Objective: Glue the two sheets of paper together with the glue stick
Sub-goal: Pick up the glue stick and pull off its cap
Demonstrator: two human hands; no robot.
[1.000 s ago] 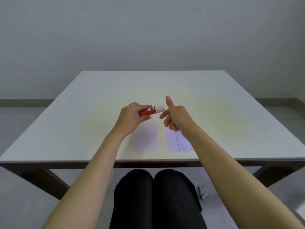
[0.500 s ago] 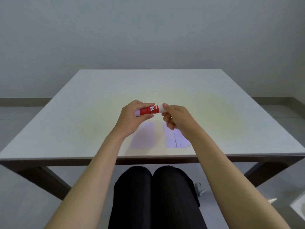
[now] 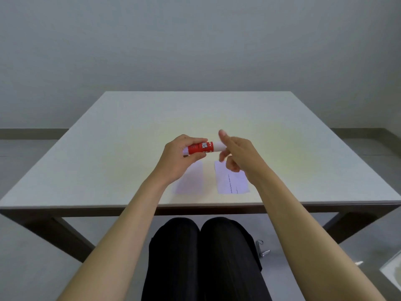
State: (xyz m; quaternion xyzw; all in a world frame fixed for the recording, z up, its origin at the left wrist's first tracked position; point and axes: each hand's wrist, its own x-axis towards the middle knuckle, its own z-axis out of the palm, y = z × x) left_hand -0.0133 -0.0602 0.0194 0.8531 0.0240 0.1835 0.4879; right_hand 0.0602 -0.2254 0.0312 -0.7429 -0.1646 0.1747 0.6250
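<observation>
I hold the red glue stick with its white cap (image 3: 202,147) in my left hand (image 3: 181,158), lying roughly level above the pale square worktop (image 3: 130,131). My left fingers (image 3: 195,141) are clamped round the red barrel, thumb underneath, so that the capped white end points toward my right hand (image 3: 237,154). My right hand sits at that cap end: the thumb is lifted clear above it and the other fingers are loosely curled, apart from one another. Whether any of them touches the cap I cannot tell, but I do not have it gripped.

The cap looks to be on, so I judge that I am at the very start: opening the stick is the step in hand. No glue is on anything as far as I can see.

Below my hands the two small rectangular sheets lie flat near the worktop's front edge, side by side and apart: the plain pale lilac sheet of paper (image 3: 191,181) on the left, the white sheet with a line of small print (image 3: 233,183) on the right.

Still to do: pull the cap off, spread glue on one sheet, lay the other over it and press.
</observation>
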